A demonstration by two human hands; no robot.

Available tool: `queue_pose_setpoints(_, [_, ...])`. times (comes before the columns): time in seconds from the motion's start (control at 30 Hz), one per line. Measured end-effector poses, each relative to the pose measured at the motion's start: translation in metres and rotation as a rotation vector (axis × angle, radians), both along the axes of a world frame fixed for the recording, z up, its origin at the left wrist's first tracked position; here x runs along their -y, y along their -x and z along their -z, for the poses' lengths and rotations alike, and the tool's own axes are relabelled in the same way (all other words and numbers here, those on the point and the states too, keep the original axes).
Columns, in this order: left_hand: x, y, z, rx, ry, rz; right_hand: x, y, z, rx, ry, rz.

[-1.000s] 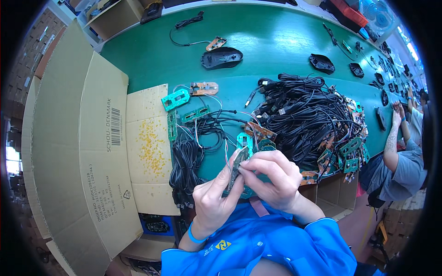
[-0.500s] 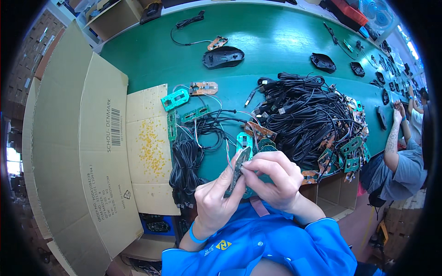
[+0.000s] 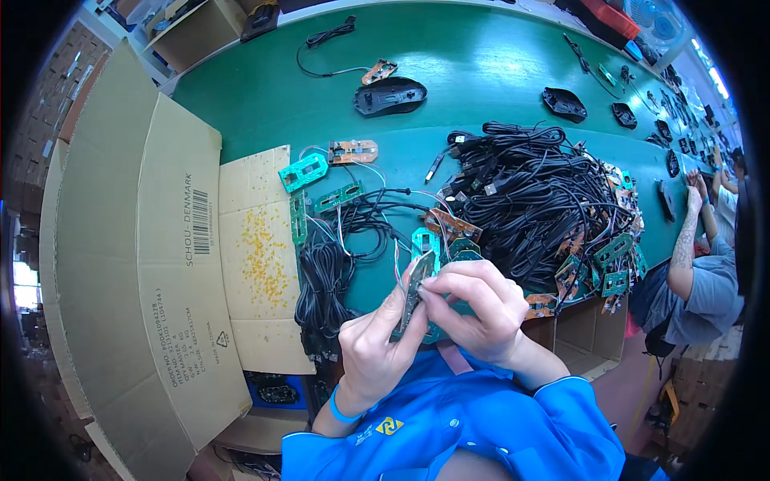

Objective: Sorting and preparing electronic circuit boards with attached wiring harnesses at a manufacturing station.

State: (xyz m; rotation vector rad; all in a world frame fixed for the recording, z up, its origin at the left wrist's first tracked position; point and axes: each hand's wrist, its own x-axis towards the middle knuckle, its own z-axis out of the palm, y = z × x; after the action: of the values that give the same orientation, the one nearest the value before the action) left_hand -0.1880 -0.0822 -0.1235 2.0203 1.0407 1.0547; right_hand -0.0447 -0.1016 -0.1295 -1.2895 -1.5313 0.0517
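My left hand (image 3: 375, 346) grips a dark green circuit board (image 3: 416, 290) by its edges, holding it tilted on edge above the near side of the table. The fingers of my right hand (image 3: 480, 309) are pinched against the board's right face; whatever tiny part may be between them is hidden. Just beyond the held board lies a bright green circuit board (image 3: 425, 240) with thin wires. An orange-brown board (image 3: 454, 227) rests beside it. Left of my hands is a coiled black cable bundle (image 3: 323, 280), joined by wires to more green boards (image 3: 338, 197).
A big heap of black USB cables (image 3: 521, 200) with boards attached covers the right of the green table (image 3: 265, 96). At left, a cardboard flap (image 3: 269, 345) carries scattered yellow bits beside an open carton (image 3: 188, 240). Black mouse shells (image 3: 390, 97) lie farther back. A co-worker (image 3: 706, 272) sits at right.
My hands and the held board stay almost in place. The co-worker's hands at far right have shifted slightly.
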Motion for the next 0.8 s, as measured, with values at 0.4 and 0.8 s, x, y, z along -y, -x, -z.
queue_pose_setpoints(0.4, [0.0004, 0.0001, 0.0001, -0.001, -0.005, 0.005, 0.0029, -0.0007, 0.0008, -0.029, 0.020, -0.008])
queue_pose_setpoints(0.8, [-0.0002, 0.0005, 0.0030, 0.014, -0.015, 0.007, 0.0045, -0.0005, 0.0005, -0.037, 0.062, -0.039])
